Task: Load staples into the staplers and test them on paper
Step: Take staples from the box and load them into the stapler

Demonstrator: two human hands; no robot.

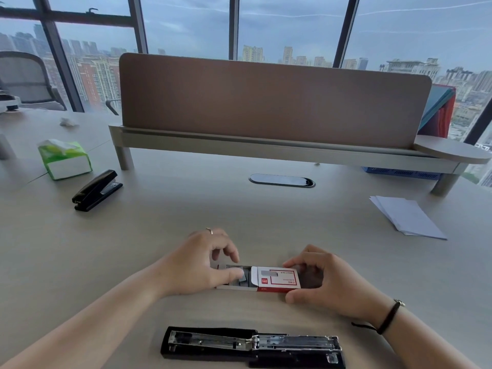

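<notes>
A red and white staple box (277, 279) lies on the desk with its inner tray slid out to the left, grey staple strips (241, 278) showing inside. My right hand (322, 282) grips the box sleeve from the right. Over the open tray, my left hand (197, 265) pinches at a staple strip with thumb and fingers. A black stapler (251, 346) lies swung fully open near the desk's front edge, its metal channel facing up. A second black stapler (97, 190) sits closed at the far left. White paper sheets (407, 218) lie at the right.
A green tissue pack (65, 159) stands at the left behind the closed stapler. A raised shelf with a brown divider panel (266, 102) spans the back of the desk. A cable port (281, 180) sits mid-desk. An office chair (26, 78) is at the far left.
</notes>
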